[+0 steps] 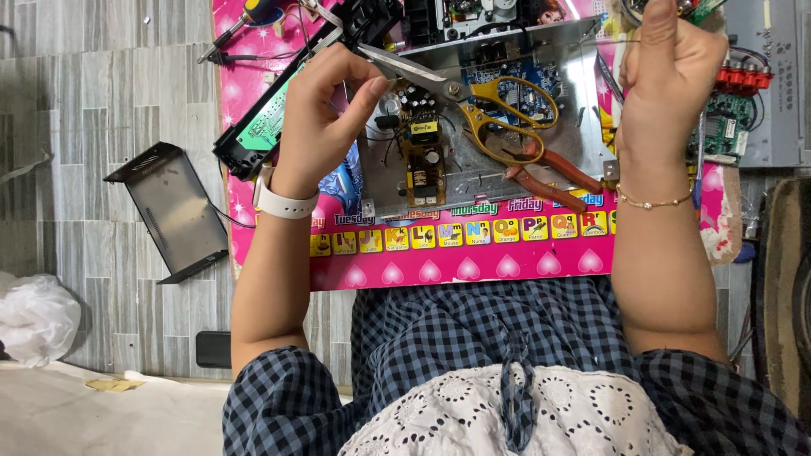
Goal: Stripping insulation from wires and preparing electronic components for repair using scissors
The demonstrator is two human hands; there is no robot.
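Head view: left hand (325, 114) pinches the scissors (473, 101) by the blade tip; right hand (672, 72) fisted, contents unclear; beneath, opened metal case (490, 181), circuit board (422, 156) seated inside.

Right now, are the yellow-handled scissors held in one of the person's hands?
No, the yellow-handled scissors lie on the opened metal chassis, while the left hand and the right hand are raised beside them.

right hand (672, 72) fingertips cut off by top edge, its held item unclear, circuit board (733, 118) partly hidden behind wrist, screwdriver (241, 21) handle cropped at top
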